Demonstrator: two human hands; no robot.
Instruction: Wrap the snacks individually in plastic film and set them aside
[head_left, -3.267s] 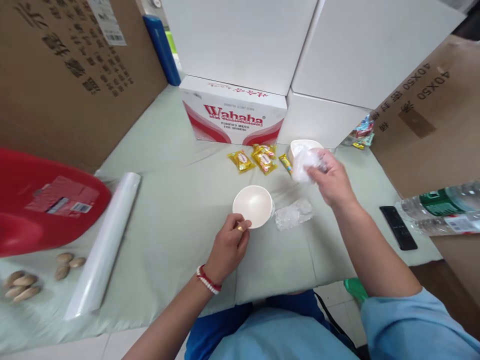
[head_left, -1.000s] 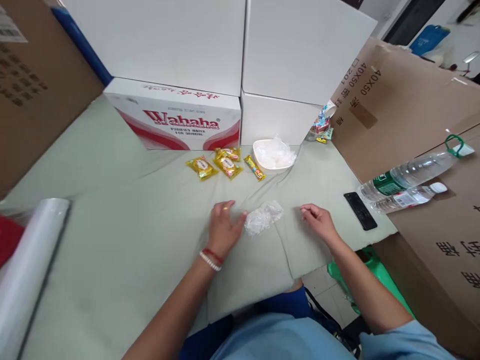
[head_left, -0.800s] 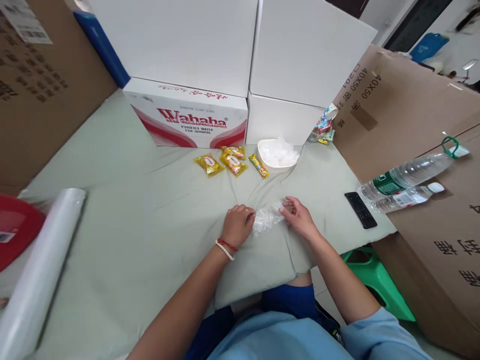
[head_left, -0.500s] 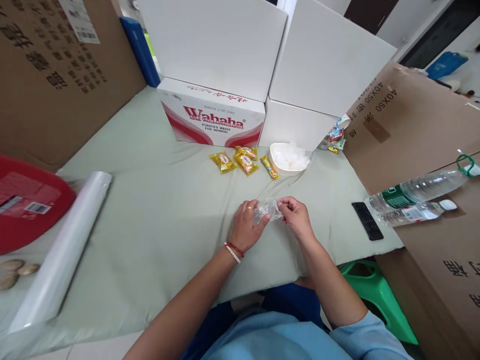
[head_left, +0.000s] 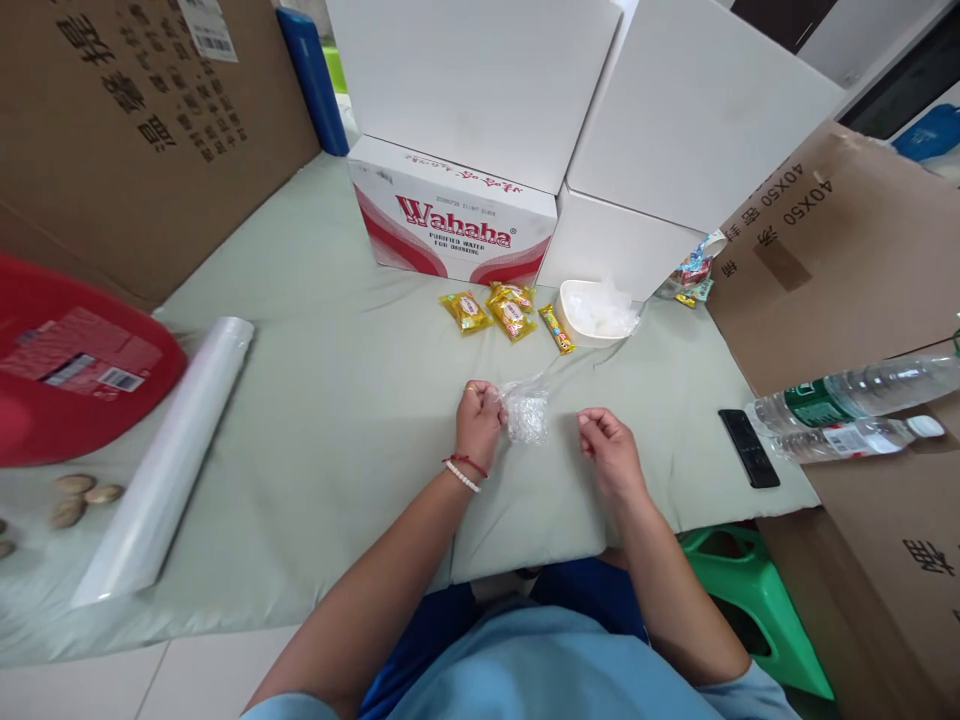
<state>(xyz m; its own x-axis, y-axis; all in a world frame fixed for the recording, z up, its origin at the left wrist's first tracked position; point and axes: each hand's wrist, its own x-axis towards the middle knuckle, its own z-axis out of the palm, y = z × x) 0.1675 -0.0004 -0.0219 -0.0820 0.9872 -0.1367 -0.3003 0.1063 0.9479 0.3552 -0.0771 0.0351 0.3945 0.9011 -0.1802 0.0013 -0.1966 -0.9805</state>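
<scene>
My left hand (head_left: 480, 420) is closed, pinching the left edge of a piece of crinkled clear plastic (head_left: 528, 414). It hangs just over the cloth-covered table, and whether it is a bag or a loose sheet cannot be told. To its right, apart from the plastic, my right hand (head_left: 609, 450) has thumb and fingers pressed together; anything between them is too small to make out. Beyond the hands lie several yellow wrapped snack packets (head_left: 511, 312) and a slim yellow stick-shaped packet (head_left: 556, 329). Beside these stands a white tub (head_left: 592, 336) with crumpled translucent plastic in it.
A Wahaba-style red-and-white water carton (head_left: 457, 225) and white boxes (head_left: 480, 80) wall off the back. On the left are a plastic roll (head_left: 176, 450), a red container (head_left: 82, 360) and several brown lumps (head_left: 73, 485). A phone (head_left: 748, 448) and two bottles (head_left: 855, 440) lie right.
My right hand has come off the clear plastic and moved right. My left hand has turned and now pinches the plastic's left edge, and the plastic hangs more spread out. The view has shifted slightly.
</scene>
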